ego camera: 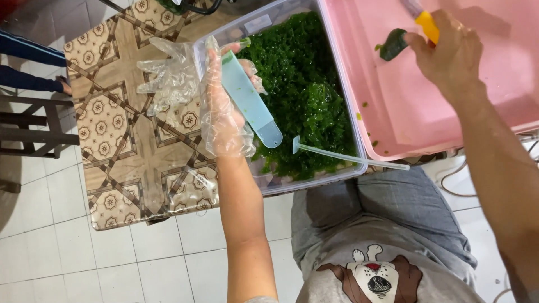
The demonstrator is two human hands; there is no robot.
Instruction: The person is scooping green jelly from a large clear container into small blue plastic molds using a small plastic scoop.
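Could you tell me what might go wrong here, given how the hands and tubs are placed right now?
1. The left hand wears a loose, baggy plastic glove while holding the pale blue spatula; the grip may slip.
2. The clear tub of chopped greens overhangs the table's edge towards the lap; a push could tip it.
3. The right hand holds a yellow-handled tool against a dark green piece, bare fingers close by.
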